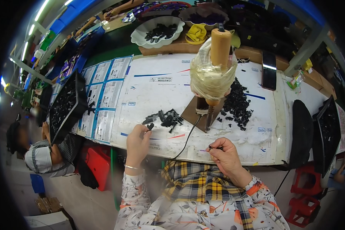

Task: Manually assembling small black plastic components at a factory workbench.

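Black part (150,126) half hidden in left hand (138,142)

Both my forearms come up from the lower edge in floral-patterned sleeves, elbows tucked close to my body. My left hand (138,138) is raised a little higher than the other, back of the hand toward the camera, fingers curled inward with the thumb and forefinger pinched together at the top. A thin bracelet circles my left wrist. My right hand (226,155) sits lower and further right, wrist bent, knuckles up, fingers folded into a loose fist with the fingertips closed together toward the left. The two hands stay well apart.
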Available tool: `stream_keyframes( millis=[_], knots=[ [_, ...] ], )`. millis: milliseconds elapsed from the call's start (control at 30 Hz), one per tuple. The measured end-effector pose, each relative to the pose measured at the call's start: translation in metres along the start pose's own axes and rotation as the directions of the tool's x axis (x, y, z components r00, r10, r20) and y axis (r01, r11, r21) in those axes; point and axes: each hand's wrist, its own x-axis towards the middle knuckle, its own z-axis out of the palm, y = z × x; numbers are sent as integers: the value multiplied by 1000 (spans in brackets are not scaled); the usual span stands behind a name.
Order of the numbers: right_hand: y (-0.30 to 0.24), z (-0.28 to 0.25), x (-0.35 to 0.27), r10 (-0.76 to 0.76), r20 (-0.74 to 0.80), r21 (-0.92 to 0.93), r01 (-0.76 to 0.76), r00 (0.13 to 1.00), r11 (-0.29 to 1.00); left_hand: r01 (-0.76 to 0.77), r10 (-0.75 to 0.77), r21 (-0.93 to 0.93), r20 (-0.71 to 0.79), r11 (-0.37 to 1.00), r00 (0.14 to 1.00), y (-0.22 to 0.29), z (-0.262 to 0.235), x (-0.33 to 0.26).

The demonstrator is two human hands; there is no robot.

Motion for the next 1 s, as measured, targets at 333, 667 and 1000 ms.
stream_keyframes(
  millis=[333,667,1000],
  knots=[
    [3,4,-2,-45,-5,-149,44,999,988,309,-2,-631,439,712,899,68,38,-38],
    [-9,7,-2,-243,144,-537,282,959,795,340,-13,-499,548,797,836,81,54,-37],
    [-15,8,-2,-267,174,-618,316,948,720,372,-34,-489,570,789,821,87,55,-39]
  ],
)
